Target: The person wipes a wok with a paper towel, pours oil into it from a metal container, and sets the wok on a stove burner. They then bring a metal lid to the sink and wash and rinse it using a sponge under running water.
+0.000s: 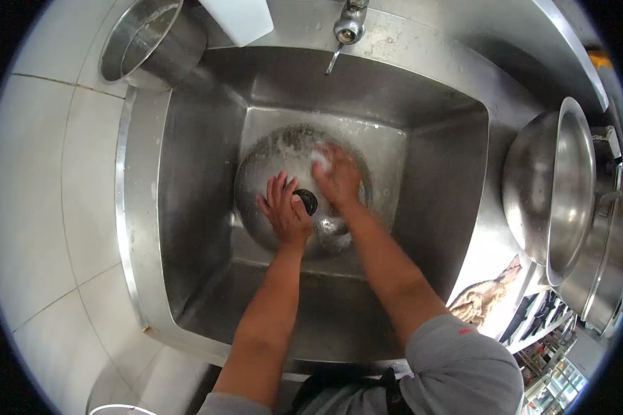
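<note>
A round metal lid [263,221] with a black knob [305,201] lies in the steel sink [194,173]. My left hand [287,211] rests on the lid beside the knob, its fingers spread. To the right, my right hand [339,176] presses a small white pad or sponge [321,158] on the lid's upper part; this hand is slightly blurred. Whitish suds or wet marks show on the lid near its upper edge. Above the sink's back edge is the faucet [349,29], with a thin stream under it.
A steel pot [156,48] stands at the back left corner, next to a white container [239,19]. On the right, a large metal bowl [567,190] leans on its side near another pot [606,256]. A brown cloth [484,297] lies on the right counter.
</note>
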Motion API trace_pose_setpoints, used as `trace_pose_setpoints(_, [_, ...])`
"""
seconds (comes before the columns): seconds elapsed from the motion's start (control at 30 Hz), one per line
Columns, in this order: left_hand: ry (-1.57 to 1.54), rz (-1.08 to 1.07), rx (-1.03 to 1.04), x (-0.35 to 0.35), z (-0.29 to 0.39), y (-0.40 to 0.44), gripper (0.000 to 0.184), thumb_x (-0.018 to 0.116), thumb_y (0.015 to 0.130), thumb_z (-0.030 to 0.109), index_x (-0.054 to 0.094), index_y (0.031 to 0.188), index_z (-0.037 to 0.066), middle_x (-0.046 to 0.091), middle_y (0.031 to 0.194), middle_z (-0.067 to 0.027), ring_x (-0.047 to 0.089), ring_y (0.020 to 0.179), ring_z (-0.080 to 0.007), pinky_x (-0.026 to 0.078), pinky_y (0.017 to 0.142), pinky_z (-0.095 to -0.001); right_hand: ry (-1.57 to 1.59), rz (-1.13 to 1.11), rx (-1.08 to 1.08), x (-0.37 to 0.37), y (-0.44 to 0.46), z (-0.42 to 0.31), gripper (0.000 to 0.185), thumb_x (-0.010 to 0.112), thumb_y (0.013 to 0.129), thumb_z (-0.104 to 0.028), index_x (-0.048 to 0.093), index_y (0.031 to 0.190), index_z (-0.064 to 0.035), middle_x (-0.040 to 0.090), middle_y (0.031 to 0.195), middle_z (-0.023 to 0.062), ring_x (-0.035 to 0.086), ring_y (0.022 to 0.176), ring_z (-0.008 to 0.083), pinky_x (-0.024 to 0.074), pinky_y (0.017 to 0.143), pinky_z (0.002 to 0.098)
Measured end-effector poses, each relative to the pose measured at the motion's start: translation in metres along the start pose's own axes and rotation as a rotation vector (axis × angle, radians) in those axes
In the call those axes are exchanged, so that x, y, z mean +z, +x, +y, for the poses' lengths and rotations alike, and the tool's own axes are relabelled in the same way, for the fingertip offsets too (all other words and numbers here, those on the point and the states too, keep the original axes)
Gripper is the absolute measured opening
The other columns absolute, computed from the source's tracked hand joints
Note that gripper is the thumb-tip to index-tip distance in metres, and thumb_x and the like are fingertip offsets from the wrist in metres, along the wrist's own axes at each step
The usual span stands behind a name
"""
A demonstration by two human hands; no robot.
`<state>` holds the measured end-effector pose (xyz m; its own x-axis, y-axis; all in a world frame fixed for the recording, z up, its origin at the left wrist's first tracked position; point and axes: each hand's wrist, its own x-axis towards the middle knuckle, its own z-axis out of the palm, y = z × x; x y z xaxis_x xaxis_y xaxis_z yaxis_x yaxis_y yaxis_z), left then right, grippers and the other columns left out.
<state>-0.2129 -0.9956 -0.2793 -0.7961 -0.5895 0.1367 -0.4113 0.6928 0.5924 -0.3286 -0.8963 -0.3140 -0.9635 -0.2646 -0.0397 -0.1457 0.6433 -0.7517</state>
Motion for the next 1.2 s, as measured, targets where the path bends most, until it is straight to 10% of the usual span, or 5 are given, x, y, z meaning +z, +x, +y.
trace_pose_setpoints(0.33, [0.078,0.012,0.016,0.007,-0.001,-0.003,0.041,0.052,0.087,0.039,0.058,0.118,0.012,0.043,0.14,-0.0068,0.03,0.136,-0.0322,0.008,0.107,-0.063,-0.01,-0.131,0.504,-0.021,0.038,0.052,0.054,0.054,0.087,-0.042,0.057,0.117,0.0027,0.058,0.116,0.0233,0.056,0.109,0.0346,0.041,0.094,0.0405])
trace_pose_setpoints(0.5, [0.081,-0.004,0.022,0.01,-0.003,-0.001,0.041,0.053,0.087,0.038,0.058,0.118,0.012,0.041,0.141,-0.0075,0.028,0.136,-0.0325,0.008,0.107,-0.0643,0.284,0.306,0.689,-0.012,-0.066,0.074,0.059,0.056,0.083,-0.051,0.063,0.109,0.0008,0.06,0.104,0.0288,0.055,0.106,0.0402,0.0399,0.092,0.0458])
trace_pose_setpoints(0.83, [0.103,-0.046,-0.049,0.008,0.015,-0.02,0.042,0.049,0.09,0.034,0.057,0.121,0.007,0.043,0.137,-0.0152,0.037,0.129,-0.0331,0.022,0.106,-0.0557,0.152,0.093,0.671,-0.024,0.013,0.138,0.072,0.07,0.072,-0.047,0.052,0.124,-0.0015,0.049,0.125,0.0248,0.046,0.117,0.04,0.0378,0.098,0.0469])
trace_pose_setpoints(1.07, [-0.352,-0.044,-1.131,-0.001,-0.15,-0.015,0.062,0.038,0.095,0.049,0.051,0.126,-0.004,0.054,0.124,-0.0199,0.051,0.115,-0.0337,0.04,0.094,-0.0416,0.063,0.033,0.474,-0.031,-0.002,0.086,0.058,0.07,0.075,-0.036,0.056,0.122,-0.0046,0.056,0.121,0.0188,0.054,0.112,0.0338,0.0413,0.095,0.0412])
trace_pose_setpoints(1.2, [-0.586,-0.037,-1.282,-0.012,-0.163,-0.03,0.074,0.038,0.092,0.059,0.048,0.13,-0.003,0.051,0.13,-0.0189,0.05,0.118,-0.0329,0.037,0.098,-0.0413,0.1,0.07,0.299,-0.027,-0.02,0.064,0.053,0.066,0.076,-0.036,0.056,0.119,-0.0058,0.058,0.112,0.0194,0.055,0.106,0.0369,0.0424,0.092,0.043])
